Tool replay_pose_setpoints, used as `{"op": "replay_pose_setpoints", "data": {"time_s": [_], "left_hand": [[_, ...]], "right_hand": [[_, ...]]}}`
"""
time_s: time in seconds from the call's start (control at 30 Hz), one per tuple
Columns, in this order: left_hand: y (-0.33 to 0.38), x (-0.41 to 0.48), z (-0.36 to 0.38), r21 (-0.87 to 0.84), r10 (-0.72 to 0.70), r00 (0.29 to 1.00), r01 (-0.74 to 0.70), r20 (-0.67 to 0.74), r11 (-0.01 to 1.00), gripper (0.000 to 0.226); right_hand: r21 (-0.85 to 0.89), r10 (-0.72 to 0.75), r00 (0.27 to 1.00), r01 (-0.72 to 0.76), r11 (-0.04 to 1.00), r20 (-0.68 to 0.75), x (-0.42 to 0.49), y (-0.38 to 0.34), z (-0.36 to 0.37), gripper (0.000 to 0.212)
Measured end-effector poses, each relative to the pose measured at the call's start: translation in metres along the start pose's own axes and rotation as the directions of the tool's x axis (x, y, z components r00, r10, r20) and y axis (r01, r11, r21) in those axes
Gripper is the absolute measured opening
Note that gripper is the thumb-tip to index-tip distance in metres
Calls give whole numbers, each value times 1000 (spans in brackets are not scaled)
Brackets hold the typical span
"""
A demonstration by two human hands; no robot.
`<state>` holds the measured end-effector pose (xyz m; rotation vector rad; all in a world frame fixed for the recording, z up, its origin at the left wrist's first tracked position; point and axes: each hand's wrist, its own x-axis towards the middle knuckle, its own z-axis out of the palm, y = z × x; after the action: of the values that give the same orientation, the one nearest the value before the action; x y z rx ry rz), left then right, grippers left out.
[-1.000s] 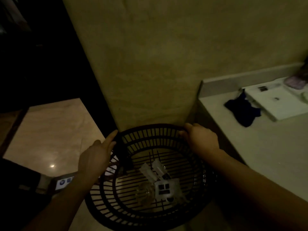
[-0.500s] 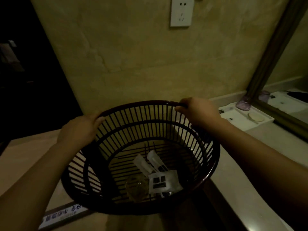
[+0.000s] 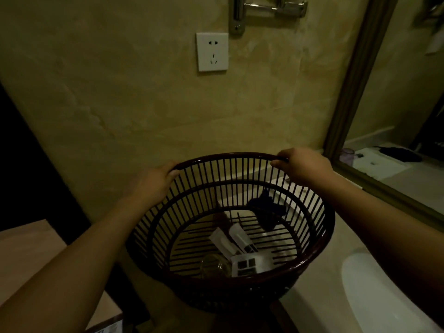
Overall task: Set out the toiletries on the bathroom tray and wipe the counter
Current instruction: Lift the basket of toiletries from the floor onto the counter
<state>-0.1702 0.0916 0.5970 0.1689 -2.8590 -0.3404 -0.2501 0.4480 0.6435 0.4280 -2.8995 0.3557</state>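
I hold a dark slatted plastic basket [image 3: 312, 241] in the air in front of me, over the left end of the counter [image 3: 322, 282]. My left hand [image 3: 153, 181] grips its far-left rim and my right hand [image 3: 302, 164] grips its far-right rim. On the basket floor lie white toiletry sachets [image 3: 230, 239], a white packet with dark squares [image 3: 252, 261] and a round clear-wrapped item [image 3: 215, 266]. A dark blue cloth [image 3: 264, 207] shows through the slats, lying on the counter behind. The tray is mostly hidden behind the basket.
A white sink basin [image 3: 374, 292] curves at the lower right. A framed mirror [image 3: 396, 104] fills the right side. On the beige wall are a white socket [image 3: 212, 51] and a chrome fitting [image 3: 264, 10]. Floor tiles [image 3: 28, 246] lie at lower left.
The basket has come up from floor level to counter height and moved right. Both hands have stayed on its rim; my view has tilted up to the wall and mirror.
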Motion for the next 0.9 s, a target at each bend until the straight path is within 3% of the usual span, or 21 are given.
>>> {"op": "replay_pose_setpoints", "data": {"time_s": [0.37,0.6,0.73,0.9], "left_hand": [[21,118,51,76,105,993,-110,56,991,48],[35,145,72,105,148,988,-153,54,983,43],[39,144,74,271,151,988,-146,2,951,44],[53,138,75,261,126,991,-112,-36,959,55]], "right_hand": [[-52,134,991,-135,989,-29,67,43,19,33],[-103,191,982,-190,976,3,98,56,32,35],[-154,163,986,-164,974,-20,106,62,35,33],[-248,37,999,-45,968,-40,108,65,40,29]]}}
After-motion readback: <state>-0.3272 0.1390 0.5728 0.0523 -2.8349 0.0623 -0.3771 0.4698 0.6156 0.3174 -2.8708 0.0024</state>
